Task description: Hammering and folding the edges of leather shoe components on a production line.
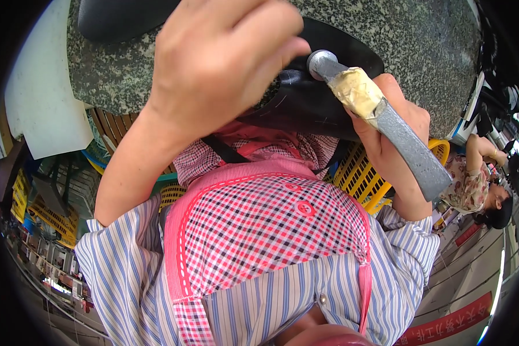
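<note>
My right hand [393, 118] is wrapped around a steel hammer [412, 151] where its handle is bound with yellowish tape. The hammer's round face points up and left, above a black leather-like piece [314, 106] with thin pale marks on it. This piece lies at the near edge of a speckled stone slab [427, 34]. My left hand [219, 69] is raised over the slab, slightly blurred, its fingers curled in. Whatever is between those fingers, if anything, is hidden. At the upper left, another smooth black piece [115, 20] rests on the slab.
A white board [49, 98] stands left of the slab. Yellow plastic baskets [360, 176] sit below the slab's near edge, with more crates [55, 219] at far left. Another person [473, 181] works off to the right.
</note>
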Action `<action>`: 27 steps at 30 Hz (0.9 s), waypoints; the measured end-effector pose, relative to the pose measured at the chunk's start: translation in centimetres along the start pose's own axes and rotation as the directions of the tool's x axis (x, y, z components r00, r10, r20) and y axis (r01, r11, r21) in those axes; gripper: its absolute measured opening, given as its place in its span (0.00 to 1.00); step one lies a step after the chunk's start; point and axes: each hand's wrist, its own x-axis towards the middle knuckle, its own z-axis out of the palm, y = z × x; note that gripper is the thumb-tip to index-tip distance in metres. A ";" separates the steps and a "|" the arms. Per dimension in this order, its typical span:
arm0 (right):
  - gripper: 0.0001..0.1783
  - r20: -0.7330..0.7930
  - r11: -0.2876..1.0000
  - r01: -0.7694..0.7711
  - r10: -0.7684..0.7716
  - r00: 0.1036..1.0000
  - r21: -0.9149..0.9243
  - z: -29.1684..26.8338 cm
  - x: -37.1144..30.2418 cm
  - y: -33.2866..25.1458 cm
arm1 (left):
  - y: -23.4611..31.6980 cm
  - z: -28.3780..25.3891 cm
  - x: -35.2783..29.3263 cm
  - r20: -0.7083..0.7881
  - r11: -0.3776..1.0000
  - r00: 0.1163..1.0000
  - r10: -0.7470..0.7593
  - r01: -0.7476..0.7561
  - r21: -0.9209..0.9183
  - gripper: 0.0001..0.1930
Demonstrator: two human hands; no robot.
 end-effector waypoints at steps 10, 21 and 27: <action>0.07 0.036 0.996 -0.036 0.033 0.999 0.079 -0.6 0.3 0.4 | 0.1 0.7 -1.4 0.057 0.955 0.966 0.251 -0.257 0.150 0.12; 0.11 -0.204 0.999 -0.002 0.013 0.979 0.054 -1.9 0.0 0.0 | 0.2 0.2 -0.8 0.194 0.967 0.959 0.208 -0.231 0.108 0.14; 0.11 0.083 0.990 0.094 -0.086 0.993 -0.102 -2.2 0.5 0.4 | -0.5 -0.4 -0.8 0.206 0.988 0.968 0.144 -0.153 0.029 0.17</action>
